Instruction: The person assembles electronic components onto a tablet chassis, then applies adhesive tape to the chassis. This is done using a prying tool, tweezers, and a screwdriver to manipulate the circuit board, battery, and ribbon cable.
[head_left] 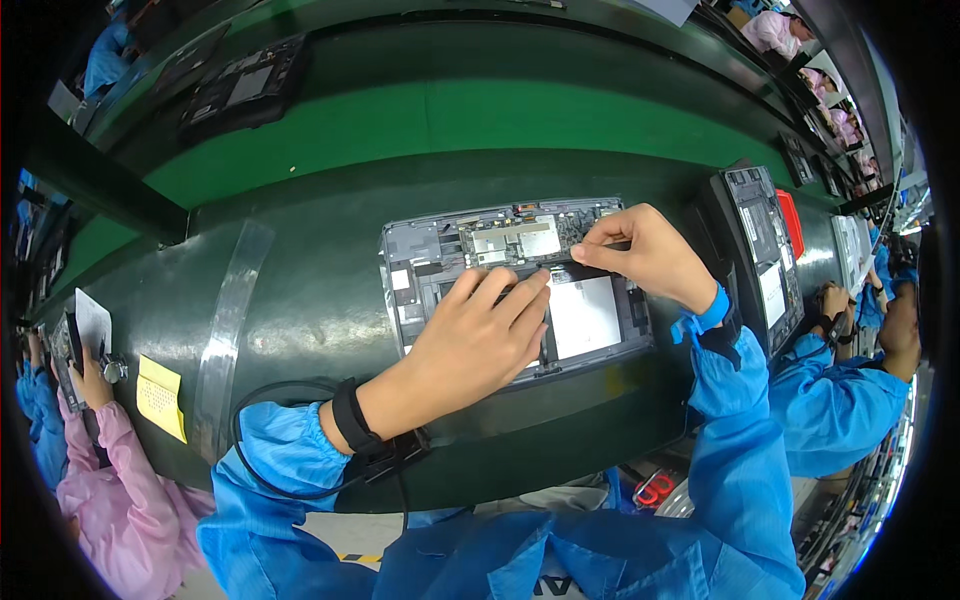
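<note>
An opened laptop base [590,345] lies on the dark green bench in front of me, its inside facing up. A circuit board [515,240] with silvery shields runs along its far side, and a white-labelled battery [585,315] sits nearer me. My left hand [485,325] rests palm down over the middle of the base, fingers stretched out and tips near the board's lower edge. Above the right part of the board, my right hand [640,250] pinches with thumb and forefinger. Whatever is between those fingertips is too small to make out. A black strap [354,415] circles my left wrist.
Another opened laptop base [765,255] stands at the right beside a red tray [790,222]. A yellow note [161,398] and clear tape [228,325] lie at left. One more device [245,88] sits on the far shelf. Co-workers' arms flank me; a black cable [240,420] loops by my left sleeve.
</note>
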